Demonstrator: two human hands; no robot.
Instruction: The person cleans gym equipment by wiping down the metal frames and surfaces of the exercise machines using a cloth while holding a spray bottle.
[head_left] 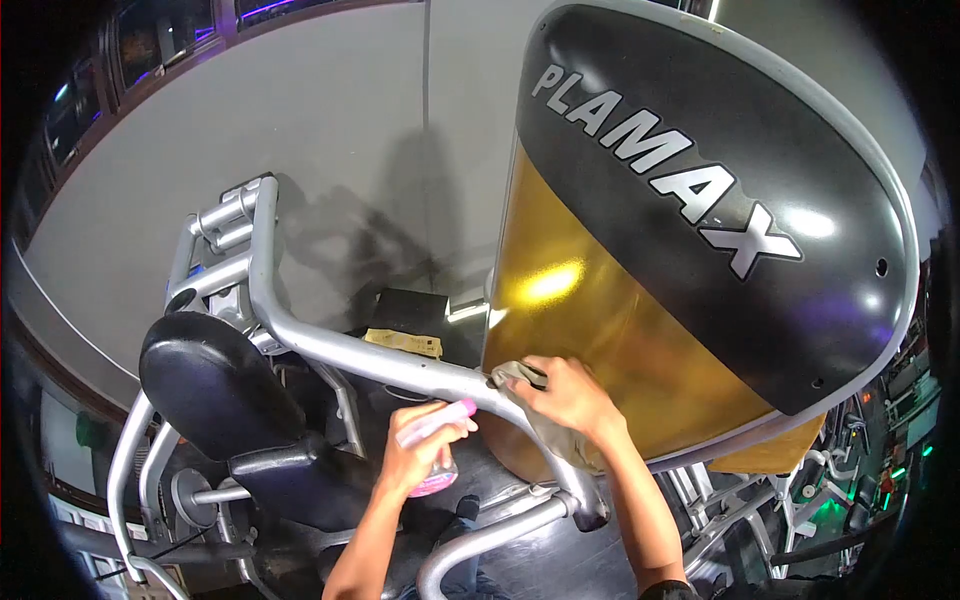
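My left hand (408, 453) is wrapped round a spray bottle (437, 480) with pink liquid and a pink nozzle, held just below a silver metal tube (370, 357). My right hand (565, 400) presses a greyish-green cloth (570, 442) against the same tube, where it bends downward. Part of the cloth hangs under the palm. Behind my right hand stands a large machine cover (640, 330) in black and gold, with PLAMAX lettering.
A black padded seat (210, 385) is at the left on the silver frame. Another curved tube (500, 535) crosses the lower middle. A yellowish label (403, 343) lies near the grey wall (330, 110). More gym equipment (810, 500) stands at the right.
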